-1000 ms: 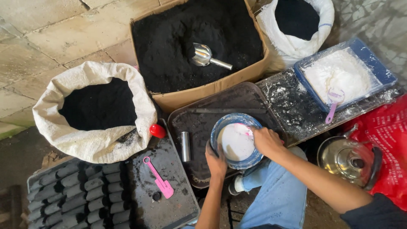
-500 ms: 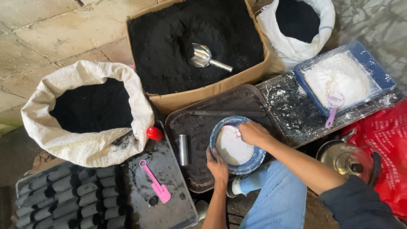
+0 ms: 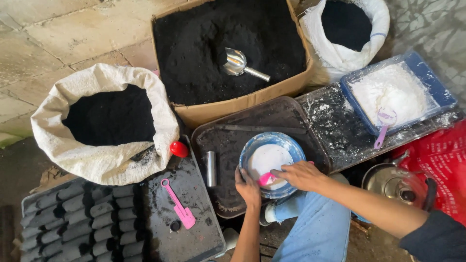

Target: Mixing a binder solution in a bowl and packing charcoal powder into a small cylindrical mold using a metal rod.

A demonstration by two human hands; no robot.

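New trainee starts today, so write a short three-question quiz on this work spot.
1. True or false: the metal scoop lies in the cardboard box of black powder.
2. What does the right hand hold over the blue bowl? A) a knife B) a small pink tool C) a kettle
3. Fill in: the left hand grips the bowl's ____.

Key: 1 true; 2 B, the pink tool is at the white contents; 3 rim, on the near side.
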